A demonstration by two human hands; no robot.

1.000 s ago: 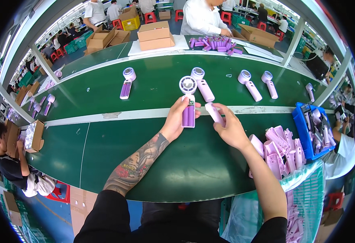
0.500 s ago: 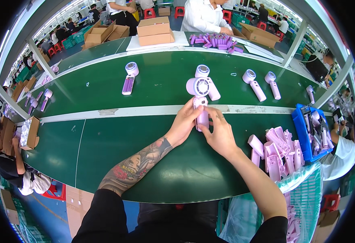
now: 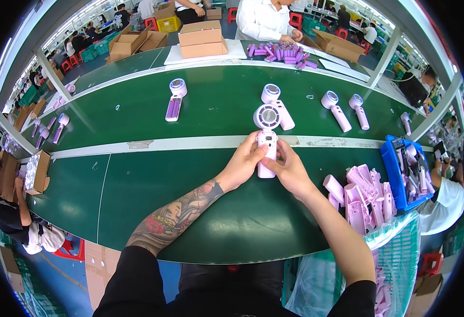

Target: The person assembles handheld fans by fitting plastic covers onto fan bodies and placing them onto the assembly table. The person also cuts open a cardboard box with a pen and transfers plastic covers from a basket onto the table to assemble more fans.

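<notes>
Both my hands hold a light purple handheld fan (image 3: 267, 138) upright over the near edge of the green conveyor belt. Its round grille faces me, and a small dark opening shows high on the handle. My left hand (image 3: 242, 162) closes on the handle's left side, thumb across its front. From the right, my right hand (image 3: 292, 170) grips the lower handle with thumb and fingers. Just behind stands out another purple fan (image 3: 281, 110), lying on the belt and partly covered by the held one.
On the belt lie an open-handled fan (image 3: 175, 100) at left and two fans (image 3: 337, 112) at right. Loose purple shells (image 3: 366, 198) pile up by a blue bin (image 3: 396, 169). A lined green crate (image 3: 401, 253) stands below. Across sit cartons (image 3: 203, 39), purple cells (image 3: 282, 54) and a co-worker (image 3: 263, 21).
The held fan has come slightly nearer and its head has turned to face me squarely. The fans on the belt have shifted a little to the right.
</notes>
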